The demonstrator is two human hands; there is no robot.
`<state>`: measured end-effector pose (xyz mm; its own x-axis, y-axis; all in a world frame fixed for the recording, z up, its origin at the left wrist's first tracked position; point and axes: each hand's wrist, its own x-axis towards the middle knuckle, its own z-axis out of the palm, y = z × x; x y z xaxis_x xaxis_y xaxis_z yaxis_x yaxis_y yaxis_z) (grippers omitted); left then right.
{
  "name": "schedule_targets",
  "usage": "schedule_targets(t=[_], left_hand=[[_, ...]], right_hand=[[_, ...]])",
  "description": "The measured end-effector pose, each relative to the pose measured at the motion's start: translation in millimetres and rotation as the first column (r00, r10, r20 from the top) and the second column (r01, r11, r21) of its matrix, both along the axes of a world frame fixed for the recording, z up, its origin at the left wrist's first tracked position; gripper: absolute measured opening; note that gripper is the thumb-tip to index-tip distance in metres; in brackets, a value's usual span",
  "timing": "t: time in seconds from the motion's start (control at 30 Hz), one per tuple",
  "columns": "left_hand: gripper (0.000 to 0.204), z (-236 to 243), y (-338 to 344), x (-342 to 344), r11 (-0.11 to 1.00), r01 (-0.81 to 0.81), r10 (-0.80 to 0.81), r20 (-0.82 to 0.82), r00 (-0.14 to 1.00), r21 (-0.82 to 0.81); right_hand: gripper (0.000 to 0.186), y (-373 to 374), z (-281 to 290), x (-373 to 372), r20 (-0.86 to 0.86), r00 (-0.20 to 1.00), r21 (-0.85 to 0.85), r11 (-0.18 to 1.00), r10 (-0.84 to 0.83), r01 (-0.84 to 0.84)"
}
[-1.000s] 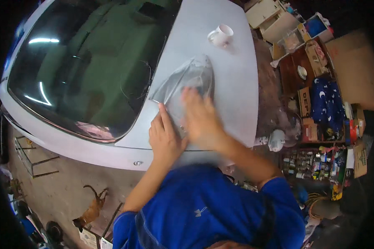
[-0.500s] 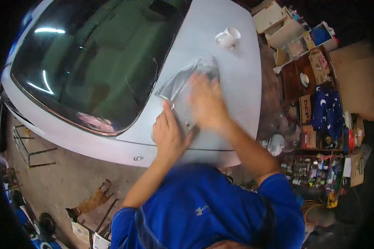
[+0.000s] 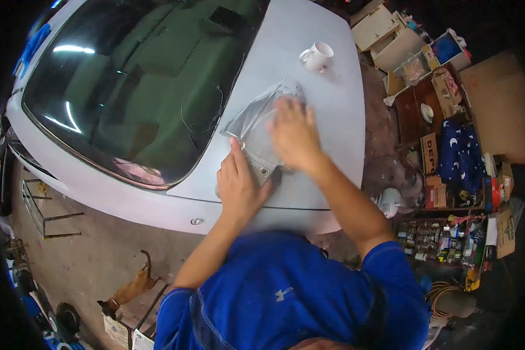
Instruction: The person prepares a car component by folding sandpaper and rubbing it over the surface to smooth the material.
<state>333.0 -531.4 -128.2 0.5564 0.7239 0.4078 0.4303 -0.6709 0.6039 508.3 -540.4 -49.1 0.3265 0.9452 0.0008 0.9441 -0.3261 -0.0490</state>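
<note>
A clear plastic film sheet [image 3: 254,125] lies on the silver car bonnet [image 3: 326,105], beside the windscreen's lower corner. My right hand [image 3: 294,137] lies flat on the sheet, fingers spread, pressing it to the metal. My left hand [image 3: 237,185] rests flat on the bonnet at the sheet's near corner, index finger pointing up along its edge. Neither hand grips anything. A white mug [image 3: 318,56] stands on the bonnet beyond my right hand.
The dark windscreen [image 3: 140,93] fills the upper left. Cardboard boxes [image 3: 496,111], a blue cloth [image 3: 458,157], bottles and cans [image 3: 443,239] and a small white fan [image 3: 391,201] crowd the floor on the right. A brown animal [image 3: 131,286] lies on the concrete at lower left.
My right hand has slid a little up and right over the sheet. My left hand stays at the sheet's near corner. The view has shifted slightly.
</note>
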Motion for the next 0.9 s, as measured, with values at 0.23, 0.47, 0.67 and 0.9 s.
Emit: schedule_targets(t=[0.23, 0.47, 0.67, 0.9], left_hand=[[0.110, 27, 3, -17, 0.998, 0.008, -0.009, -0.013, 1.000, -0.066], [0.035, 135, -6, -59, -0.509, 0.859, -0.681, 0.584, -0.442, 0.056], [0.024, 131, -18, -33, -0.666, 0.744, -0.519, 0.680, -0.518, 0.058], [0.025, 127, -27, -29, -0.565, 0.813, -0.550, 0.670, -0.499, 0.143]], right_hand=[[0.060, -11, -41, 66, -0.335, 0.935, 0.155, 0.972, -0.115, 0.175], [0.045, -64, 2, 82, -0.943, -0.180, 0.115, 0.779, 0.281, 0.616], [0.036, -76, 1, 51, -0.936, 0.082, 0.319, 0.723, 0.343, 0.613], [0.041, -82, -17, 24, -0.750, 0.608, 0.563, 0.735, 0.262, 0.378]])
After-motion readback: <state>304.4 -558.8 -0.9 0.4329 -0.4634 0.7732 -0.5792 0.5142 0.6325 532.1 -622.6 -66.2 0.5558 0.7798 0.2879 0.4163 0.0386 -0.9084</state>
